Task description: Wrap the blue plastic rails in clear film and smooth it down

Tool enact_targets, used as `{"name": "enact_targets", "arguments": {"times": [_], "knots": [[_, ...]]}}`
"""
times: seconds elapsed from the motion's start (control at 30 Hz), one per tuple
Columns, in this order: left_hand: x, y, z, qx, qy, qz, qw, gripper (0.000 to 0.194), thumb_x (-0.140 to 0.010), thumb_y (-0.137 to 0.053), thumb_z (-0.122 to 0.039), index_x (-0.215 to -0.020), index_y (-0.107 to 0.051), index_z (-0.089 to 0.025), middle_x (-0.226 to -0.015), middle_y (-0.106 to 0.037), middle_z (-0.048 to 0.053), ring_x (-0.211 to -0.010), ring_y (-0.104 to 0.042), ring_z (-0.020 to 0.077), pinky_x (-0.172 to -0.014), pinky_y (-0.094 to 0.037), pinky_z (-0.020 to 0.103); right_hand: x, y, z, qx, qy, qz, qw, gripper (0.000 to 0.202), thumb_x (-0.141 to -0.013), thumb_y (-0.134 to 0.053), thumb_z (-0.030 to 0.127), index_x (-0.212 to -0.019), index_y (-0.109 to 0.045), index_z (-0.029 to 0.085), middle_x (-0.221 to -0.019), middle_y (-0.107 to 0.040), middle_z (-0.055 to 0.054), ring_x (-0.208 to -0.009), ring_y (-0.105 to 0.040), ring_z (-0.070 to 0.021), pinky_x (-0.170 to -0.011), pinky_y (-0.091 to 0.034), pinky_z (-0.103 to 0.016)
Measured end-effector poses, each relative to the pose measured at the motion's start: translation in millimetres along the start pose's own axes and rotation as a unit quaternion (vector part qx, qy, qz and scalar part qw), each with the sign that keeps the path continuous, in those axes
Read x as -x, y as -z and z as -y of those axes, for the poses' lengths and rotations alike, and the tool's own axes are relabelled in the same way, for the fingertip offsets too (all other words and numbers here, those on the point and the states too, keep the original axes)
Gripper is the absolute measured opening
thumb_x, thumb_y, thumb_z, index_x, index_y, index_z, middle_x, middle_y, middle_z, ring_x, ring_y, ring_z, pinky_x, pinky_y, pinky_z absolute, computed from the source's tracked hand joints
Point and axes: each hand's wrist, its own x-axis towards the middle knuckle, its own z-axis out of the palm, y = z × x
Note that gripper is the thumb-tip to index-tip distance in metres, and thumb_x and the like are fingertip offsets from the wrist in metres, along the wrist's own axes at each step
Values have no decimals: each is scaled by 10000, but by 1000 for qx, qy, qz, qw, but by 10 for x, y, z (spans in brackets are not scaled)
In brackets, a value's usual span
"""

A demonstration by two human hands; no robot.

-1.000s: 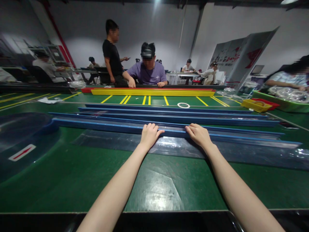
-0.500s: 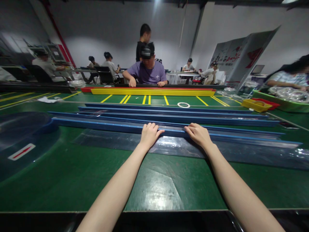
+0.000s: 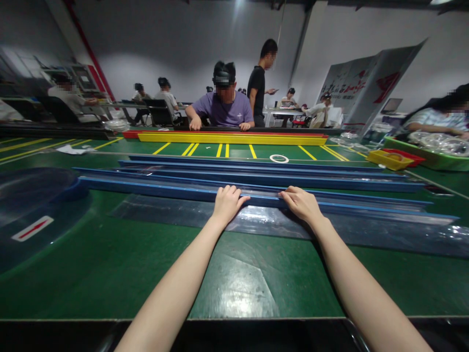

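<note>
A long blue channel strip [image 3: 161, 189] lies crosswise in front of me on the green table. My left hand [image 3: 227, 205] is closed over its near edge, fingers curled inside and thumb pointing right. To the right, my right hand [image 3: 300, 203] grips the same strip, its thumb along the near edge. A clear plastic sheet strip [image 3: 256, 220] lies flat under and in front of the blue one. Just behind are more blue channel strips [image 3: 330, 182]. At the left sits a roll of clear plastic sheet [image 3: 40, 205] bearing a label with a red arrow [image 3: 32, 229].
Across the green table [image 3: 146, 274], yellow and red strips [image 3: 230, 140] lie before a co-worker in purple [image 3: 223, 107]. A white ring [image 3: 279, 159] lies mid-table. Yellow and green trays [image 3: 388, 160] stand at the right. A person in black [image 3: 258, 83] stands behind.
My hands and the blue strip have stayed put. The person in black behind has moved to the right. The co-worker in purple has shifted one hand slightly.
</note>
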Motion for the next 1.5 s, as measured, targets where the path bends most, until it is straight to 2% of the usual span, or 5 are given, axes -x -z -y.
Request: {"name": "enact_targets", "arguments": {"times": [0.33, 0.63, 1.03, 1.27, 1.5], "knots": [[2, 0, -2, 3, 0, 3, 1000, 388, -834, -364, -489, -764, -591, -183, -774, -591, 45, -786, -484, 196, -650, -265, 313, -19, 30, 78, 32, 29, 1, 999, 476, -882, -227, 433, -831, -652, 227, -854, -613, -19, -821, -532, -119, -618, -330, -226], [-1, 7, 0, 5, 0, 2, 1000, 384, -835, -367, -486, -771, -595, -182, -778, -593, 47, -789, -485, 197, -657, -266, 315, -45, 12, 219, 37, 66, 10, 997, 466, -890, -206, 418, -973, -629, 240, -918, -614, -30, -851, -518, -125, -667, -339, -227], [-1, 3, -2, 10, 2, 6, 1000, 395, -838, -352, -490, -769, -592, -184, -784, -588, 56, -790, -480, 202, -663, -269, 320, -47, 6, 245, 34, 59, -18, 998, 424, -887, -241, 382, -807, -621, 211, -822, -608, -31, -782, -505, -127, -648, -310, -236], [-2, 5, -9, 7, 2, 10, 1000, 382, -837, -363, -484, -765, -587, -183, -789, -587, 54, -792, -477, 196, -665, -272, 318, -70, -103, 427, 50, 4, -138, 989, 363, -868, -271, 311, -663, -543, 184, -672, -574, -36, -672, -490, -121, -571, -255, -248], [-1, 11, -1, 12, 1, 10, 1000, 382, -841, -357, -484, -778, -579, -180, -792, -593, 47, -786, -480, 190, -669, -271, 313, -184, -205, 446, 56, -81, -142, 985, 363, -820, -304, 278, -594, -566, 170, -627, -609, -53, -578, -509, -125, -510, -220, -258]]}}
